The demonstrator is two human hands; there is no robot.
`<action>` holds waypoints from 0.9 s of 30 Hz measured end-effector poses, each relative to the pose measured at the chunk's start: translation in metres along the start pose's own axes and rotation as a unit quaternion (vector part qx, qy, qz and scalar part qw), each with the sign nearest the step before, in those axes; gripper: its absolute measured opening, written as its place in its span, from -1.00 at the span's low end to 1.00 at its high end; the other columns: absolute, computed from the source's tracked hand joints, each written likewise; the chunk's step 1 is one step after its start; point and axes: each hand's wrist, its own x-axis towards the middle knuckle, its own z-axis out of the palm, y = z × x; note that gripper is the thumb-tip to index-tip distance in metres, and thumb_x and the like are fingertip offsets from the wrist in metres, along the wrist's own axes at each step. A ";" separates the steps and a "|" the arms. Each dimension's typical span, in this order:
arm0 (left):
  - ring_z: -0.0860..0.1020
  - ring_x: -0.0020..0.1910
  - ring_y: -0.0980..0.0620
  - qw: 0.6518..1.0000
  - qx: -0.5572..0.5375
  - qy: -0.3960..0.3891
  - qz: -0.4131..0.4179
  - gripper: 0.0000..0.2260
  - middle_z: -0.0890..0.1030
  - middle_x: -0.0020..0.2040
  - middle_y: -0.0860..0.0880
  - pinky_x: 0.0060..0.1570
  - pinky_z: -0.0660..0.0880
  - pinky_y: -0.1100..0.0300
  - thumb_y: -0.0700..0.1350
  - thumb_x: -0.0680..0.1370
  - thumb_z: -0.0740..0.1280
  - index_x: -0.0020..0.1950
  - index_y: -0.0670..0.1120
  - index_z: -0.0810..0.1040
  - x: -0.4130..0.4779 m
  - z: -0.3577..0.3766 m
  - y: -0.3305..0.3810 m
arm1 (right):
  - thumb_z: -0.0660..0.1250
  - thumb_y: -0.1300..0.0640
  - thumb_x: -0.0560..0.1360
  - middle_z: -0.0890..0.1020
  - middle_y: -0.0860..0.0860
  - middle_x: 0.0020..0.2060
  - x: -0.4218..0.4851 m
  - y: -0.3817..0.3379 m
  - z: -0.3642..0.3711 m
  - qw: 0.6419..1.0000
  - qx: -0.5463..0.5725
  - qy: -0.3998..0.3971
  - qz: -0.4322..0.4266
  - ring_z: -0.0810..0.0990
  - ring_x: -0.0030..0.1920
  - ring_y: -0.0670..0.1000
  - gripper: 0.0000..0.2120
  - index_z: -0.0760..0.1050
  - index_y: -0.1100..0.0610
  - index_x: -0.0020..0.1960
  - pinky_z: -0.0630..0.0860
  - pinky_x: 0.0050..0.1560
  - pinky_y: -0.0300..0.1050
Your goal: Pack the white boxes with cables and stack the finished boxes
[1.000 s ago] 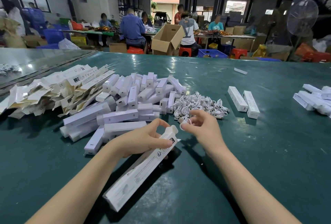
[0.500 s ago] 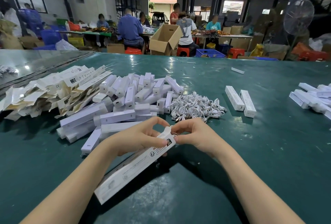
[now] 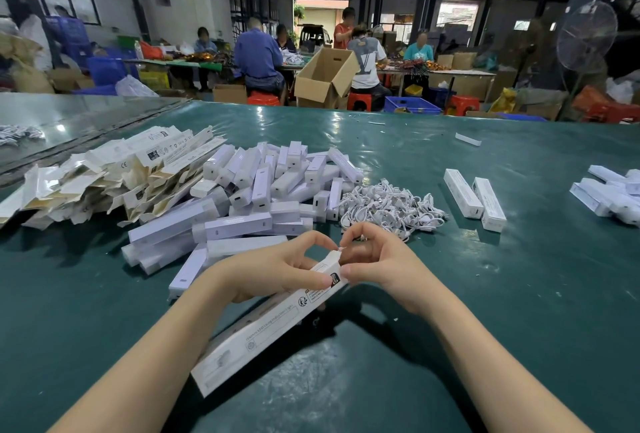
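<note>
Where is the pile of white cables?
In the head view, the cable pile lies just beyond the right hand, between the heap of white bars on its left and two white boxes on its right.

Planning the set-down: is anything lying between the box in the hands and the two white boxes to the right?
Nothing visible. Only bare green table lies between the held box and the two white boxes; the cable heap borders that path on its far side.
</note>
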 end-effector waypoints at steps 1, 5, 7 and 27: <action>0.18 -0.44 0.09 1.000 0.001 0.000 0.005 -0.71 0.42 -0.34 0.02 -0.44 0.13 0.28 -0.12 0.57 0.26 0.25 0.07 0.28 0.000 -0.001 0.000 | 0.28 0.53 0.39 0.59 0.16 -0.26 0.000 0.000 -0.001 1.000 0.006 0.001 -0.003 0.52 -0.39 -0.05 -0.70 0.40 0.16 -0.11 0.48 -0.30 -0.26; 0.20 -0.47 0.12 1.000 0.004 0.009 0.015 -0.72 0.42 -0.35 0.02 -0.49 0.16 0.34 -0.12 0.58 0.24 0.24 0.08 0.27 -0.001 -0.002 0.001 | 0.25 0.49 0.44 0.60 -0.05 -0.35 -0.001 -0.001 -0.002 0.999 -0.006 -0.035 -0.009 0.50 -0.35 -0.09 -0.71 0.42 0.13 -0.03 0.46 -0.25 -0.29; 0.34 -0.46 0.17 0.999 -0.022 0.030 0.017 -0.70 0.54 -0.35 0.13 -0.46 0.27 0.40 -0.15 0.58 0.23 0.27 -0.01 0.23 0.000 -0.001 0.001 | 0.24 0.51 0.44 0.64 -0.01 -0.30 -0.001 -0.002 -0.001 0.999 0.011 -0.046 -0.011 0.55 -0.30 -0.06 -0.69 0.40 0.13 -0.02 0.49 -0.19 -0.27; 0.50 0.04 -0.11 0.970 0.025 0.222 0.099 -0.84 0.57 0.01 -0.10 0.20 0.36 0.05 -0.13 0.61 0.14 0.06 0.07 0.46 0.011 0.008 0.004 | 0.31 0.39 0.45 0.61 -0.02 -0.27 0.008 0.010 0.021 0.977 0.016 0.199 -0.079 0.56 -0.27 -0.14 -0.77 0.52 0.07 -0.18 0.55 -0.28 -0.24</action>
